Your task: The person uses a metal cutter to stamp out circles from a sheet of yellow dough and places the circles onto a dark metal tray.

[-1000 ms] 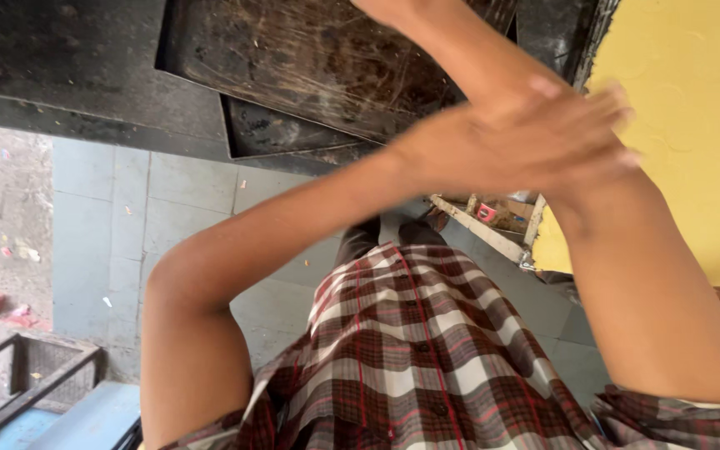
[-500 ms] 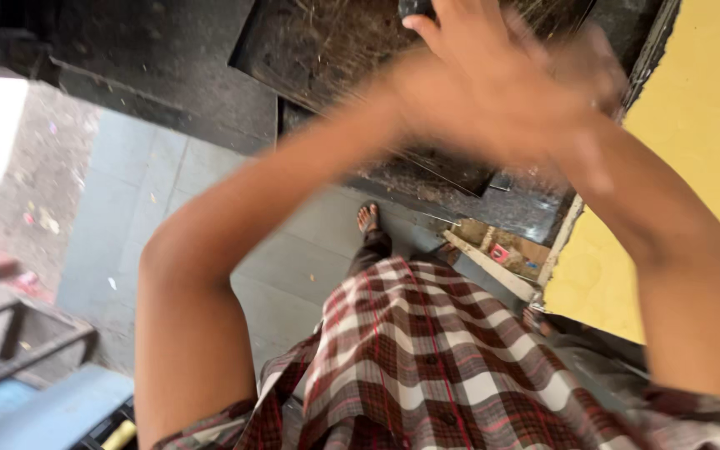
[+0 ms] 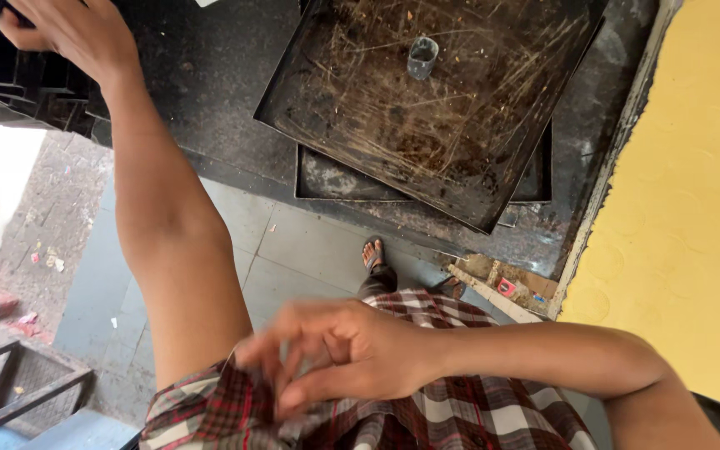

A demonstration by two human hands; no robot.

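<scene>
Two bare hands are being recorded from above. The left hand [image 3: 60,33] is being raised to the top left corner, fingers curled over the edge of a dark slatted rack [image 3: 10,92]; whether anything is being gripped there cannot be told. The right hand [image 3: 339,354] is being held low against the body, fingers loosely bent and pinching at the checked red shirt [image 3: 427,412], slightly blurred. No other item is being grasped by it.

Two dark, scratched metal trays are being observed stacked on a black stone counter [image 3: 210,92]: the upper tray [image 3: 427,100] is lying askew over the lower tray [image 3: 335,179]. One small grey metal cup [image 3: 422,57] is standing upright on the upper tray. A yellow wall [image 3: 693,208] is being seen at right, grey floor tiles [image 3: 285,250] and a sandalled foot [image 3: 372,252] below the counter.
</scene>
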